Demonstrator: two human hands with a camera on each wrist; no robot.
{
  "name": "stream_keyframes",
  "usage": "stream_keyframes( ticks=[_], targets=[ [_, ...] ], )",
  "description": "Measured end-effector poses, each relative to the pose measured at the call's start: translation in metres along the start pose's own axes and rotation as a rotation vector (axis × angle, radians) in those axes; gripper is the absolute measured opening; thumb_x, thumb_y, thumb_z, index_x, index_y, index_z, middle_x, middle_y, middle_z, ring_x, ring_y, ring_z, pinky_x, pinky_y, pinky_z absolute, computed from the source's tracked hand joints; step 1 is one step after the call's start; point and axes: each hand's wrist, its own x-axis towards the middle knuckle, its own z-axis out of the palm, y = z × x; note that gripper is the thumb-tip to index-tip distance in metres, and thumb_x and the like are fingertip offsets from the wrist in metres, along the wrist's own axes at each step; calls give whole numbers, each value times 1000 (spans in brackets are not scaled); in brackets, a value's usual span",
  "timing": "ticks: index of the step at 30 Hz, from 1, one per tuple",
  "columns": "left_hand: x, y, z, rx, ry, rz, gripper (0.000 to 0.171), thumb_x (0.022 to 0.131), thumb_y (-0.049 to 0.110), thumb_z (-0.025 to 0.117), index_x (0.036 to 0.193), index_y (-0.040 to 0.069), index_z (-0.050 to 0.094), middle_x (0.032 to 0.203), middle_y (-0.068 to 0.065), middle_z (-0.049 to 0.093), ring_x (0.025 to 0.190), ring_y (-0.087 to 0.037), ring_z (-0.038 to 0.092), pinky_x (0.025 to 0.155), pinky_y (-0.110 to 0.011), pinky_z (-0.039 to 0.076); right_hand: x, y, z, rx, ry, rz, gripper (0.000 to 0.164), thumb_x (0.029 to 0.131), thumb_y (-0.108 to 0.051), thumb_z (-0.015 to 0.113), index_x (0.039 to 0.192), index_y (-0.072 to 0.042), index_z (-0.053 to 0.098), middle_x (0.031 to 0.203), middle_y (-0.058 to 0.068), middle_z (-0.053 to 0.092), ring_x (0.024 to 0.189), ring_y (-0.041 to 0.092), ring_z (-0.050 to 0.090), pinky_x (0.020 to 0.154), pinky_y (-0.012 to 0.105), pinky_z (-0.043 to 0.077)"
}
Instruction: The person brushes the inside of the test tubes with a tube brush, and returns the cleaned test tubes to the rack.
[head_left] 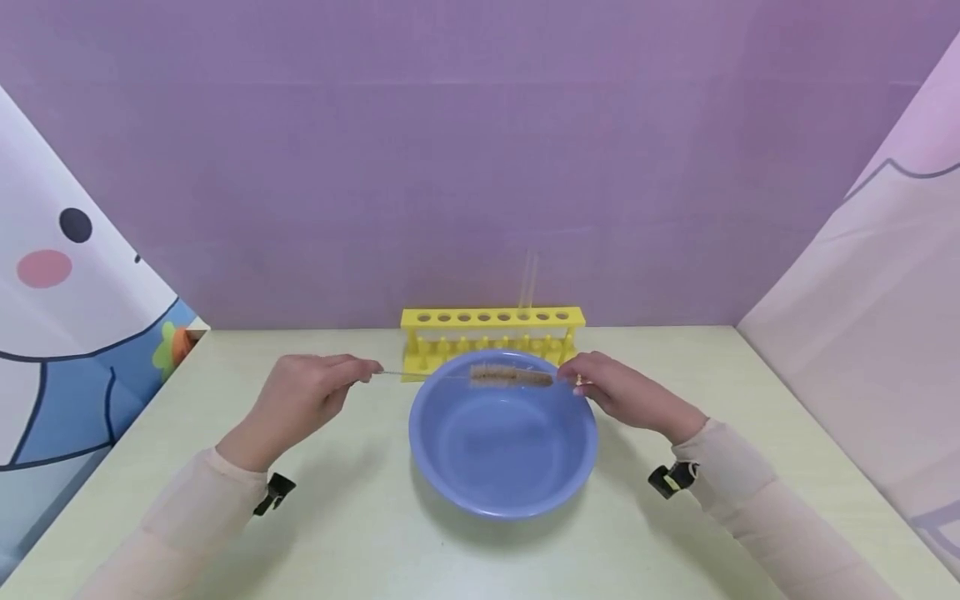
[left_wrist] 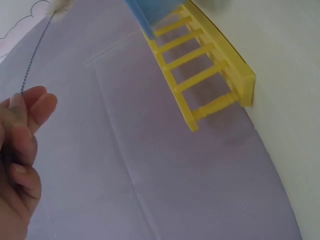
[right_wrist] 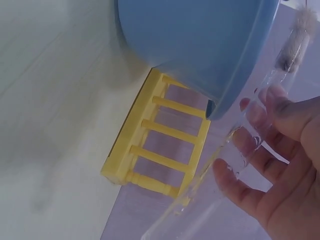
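Left hand pinches wire of brush; right hand grips 1 wet-looking test tube. If slippery, tube could slide from grip; too hard push could crack it.

A purple backdrop rises behind the pale table; the left sheet shows a white cartoon figure in blue, the right sheet a grey outline.
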Motion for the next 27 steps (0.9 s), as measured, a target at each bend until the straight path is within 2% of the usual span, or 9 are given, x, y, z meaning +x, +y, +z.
stream_keyframes(
  ticks=[2, 5, 8, 10, 16, 24, 27],
  targets=[
    [0, 3, -1, -13, -40, -57, 41, 68, -16, 59, 92, 15, 71, 73, 9, 68, 49, -2, 50, 44, -17, 35, -1, -1, 1, -15, 16, -12, 24, 88, 3, 59, 112, -5, 59, 105, 7, 61, 98, 20, 55, 84, 37, 49],
    [3, 7, -3, -42, -141, -170, 35, 73, -12, 60, 90, 16, 73, 71, 11, 66, 55, -1, 55, 49, -20, 39, -1, -1, 2, -42, 40, -23, 24, 88, 3, 59, 112, -3, 59, 105, 8, 62, 98, 21, 55, 83, 38, 49],
    [8, 10, -6, -91, -241, -277, 32, 78, -10, 58, 90, 16, 73, 70, 13, 64, 55, 0, 52, 53, -22, 40, -1, -1, 5, -67, 49, -21, 24, 88, 3, 59, 112, -1, 59, 106, 9, 62, 99, 22, 55, 84, 38, 49],
    [10, 11, -8, -127, -287, -317, 31, 81, -9, 57, 92, 16, 73, 70, 15, 63, 52, 2, 46, 54, -22, 39, -1, -2, 5, -76, 50, -20, 24, 88, 3, 60, 112, -1, 59, 106, 9, 62, 100, 23, 55, 85, 38, 49],
    [14, 11, -13, -244, -361, -411, 29, 85, -6, 56, 93, 16, 73, 66, 18, 58, 45, 0, 29, 51, -22, 31, 0, -4, 8, -109, 74, -30, 26, 86, 2, 62, 112, -2, 60, 106, 8, 63, 100, 23, 56, 86, 39, 49],
    [18, 11, -10, -368, -428, -556, 23, 89, 0, 55, 86, 16, 71, 59, 14, 56, 44, -5, 31, 50, -23, 32, 1, -6, 11, -171, 86, -27, 29, 84, 1, 66, 112, -5, 60, 104, 4, 63, 96, 21, 56, 82, 37, 50],
    [20, 10, -8, -427, -445, -600, 21, 91, 2, 55, 87, 15, 72, 59, 12, 57, 49, -9, 37, 53, -24, 34, 2, -5, 11, -199, 113, -53, 31, 82, 2, 67, 111, -5, 60, 102, 4, 63, 93, 21, 56, 79, 36, 51]
  ],
)
